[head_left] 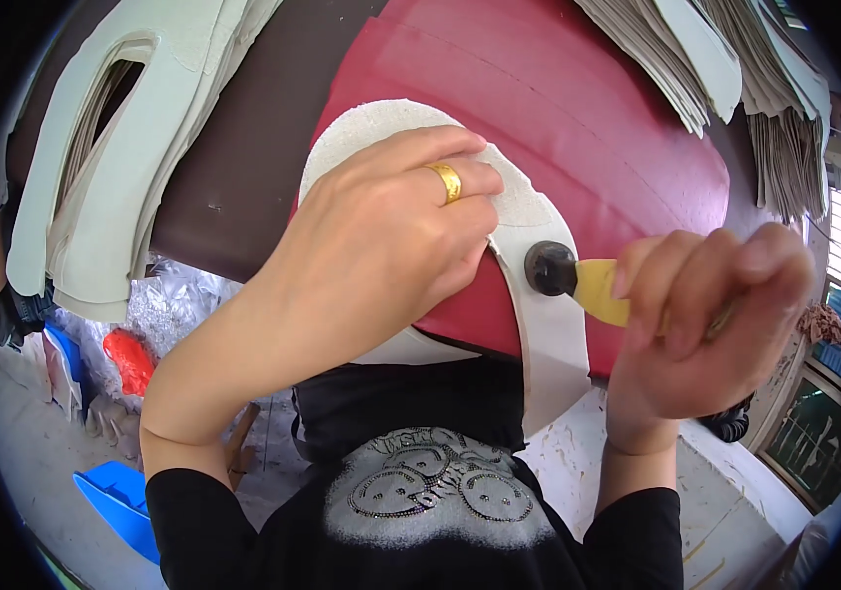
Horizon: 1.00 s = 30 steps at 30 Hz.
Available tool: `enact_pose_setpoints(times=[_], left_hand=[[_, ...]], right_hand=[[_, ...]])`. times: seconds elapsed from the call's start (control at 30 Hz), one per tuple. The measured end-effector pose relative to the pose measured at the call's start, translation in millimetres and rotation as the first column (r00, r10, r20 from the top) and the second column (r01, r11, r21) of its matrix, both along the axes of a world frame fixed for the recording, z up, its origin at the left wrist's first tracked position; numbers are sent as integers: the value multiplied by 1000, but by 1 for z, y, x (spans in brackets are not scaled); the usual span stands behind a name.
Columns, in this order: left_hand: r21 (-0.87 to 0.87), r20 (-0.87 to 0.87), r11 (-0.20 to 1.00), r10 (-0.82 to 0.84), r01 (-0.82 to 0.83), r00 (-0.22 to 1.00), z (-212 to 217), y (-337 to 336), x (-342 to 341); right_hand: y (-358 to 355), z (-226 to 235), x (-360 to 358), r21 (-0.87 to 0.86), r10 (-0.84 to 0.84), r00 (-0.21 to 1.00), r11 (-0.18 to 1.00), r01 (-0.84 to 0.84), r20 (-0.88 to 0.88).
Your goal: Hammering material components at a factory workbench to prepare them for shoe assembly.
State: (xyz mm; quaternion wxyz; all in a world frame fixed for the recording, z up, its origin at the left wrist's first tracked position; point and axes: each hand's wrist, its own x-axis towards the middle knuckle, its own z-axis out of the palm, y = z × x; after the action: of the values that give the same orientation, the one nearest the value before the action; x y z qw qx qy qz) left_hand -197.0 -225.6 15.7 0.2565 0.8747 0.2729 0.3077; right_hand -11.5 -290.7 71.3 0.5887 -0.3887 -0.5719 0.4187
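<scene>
**Pressing and brushing a cut white piece on a red sheet**

Left hand (396, 231): lying palm-down, fingers curled close together, pressing on a curved white cut piece (548, 339); wearing a gold ring (446, 181) on one finger. Grasping nothing, only bearing down flat on the piece.

Right hand (701, 320): closing in a fist around the yellow handle of a brush (578, 280), the dark round head of the brush projecting toward the left hand and touching the white piece just beside the left fingertips.

White cut piece: lying directly beneath the left hand, one rounded end showing beyond the knuckles, one narrow arm running down past the brush head toward the wearer's body.

Red sheet (578, 108): spreading beneath the white piece and beyond both hands, resting on a dark brown surface (234, 187).

Stack of pale green cut pieces (116, 147): sitting well apart from the left hand, beyond and outside the left wrist.

Fanned stack of grey sheets (735, 69): lying beyond the right hand, at the far edge.

Blue plastic object (120, 497): showing low down, outside the left forearm.
</scene>
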Motion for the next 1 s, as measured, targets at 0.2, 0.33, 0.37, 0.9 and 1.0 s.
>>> enact_pose_setpoints(times=[0.2, 0.33, 0.37, 0.9, 1.0], left_hand=[[-46, 15, 999, -11, 12, 1000, 5, 3, 6], [-67, -15, 998, 16, -17, 1000, 3, 0, 3], [-66, -11, 998, 18, -19, 1000, 4, -1, 3], [-70, 45, 974, 217, -214, 975, -2, -16, 0], [-52, 49, 980, 197, -194, 979, -1, -12, -2]], right_hand=[[7, 7, 1, 45, -115, 973, 993, 108, 201], [13, 4, -7, 97, -190, 923, 981, 167, 335], [11, 7, -7, 99, -189, 922, 981, 164, 338], [28, 5, -35, -29, -268, 956, 961, 273, 119], [29, 4, -30, -15, -203, 968, 978, 207, 151]])
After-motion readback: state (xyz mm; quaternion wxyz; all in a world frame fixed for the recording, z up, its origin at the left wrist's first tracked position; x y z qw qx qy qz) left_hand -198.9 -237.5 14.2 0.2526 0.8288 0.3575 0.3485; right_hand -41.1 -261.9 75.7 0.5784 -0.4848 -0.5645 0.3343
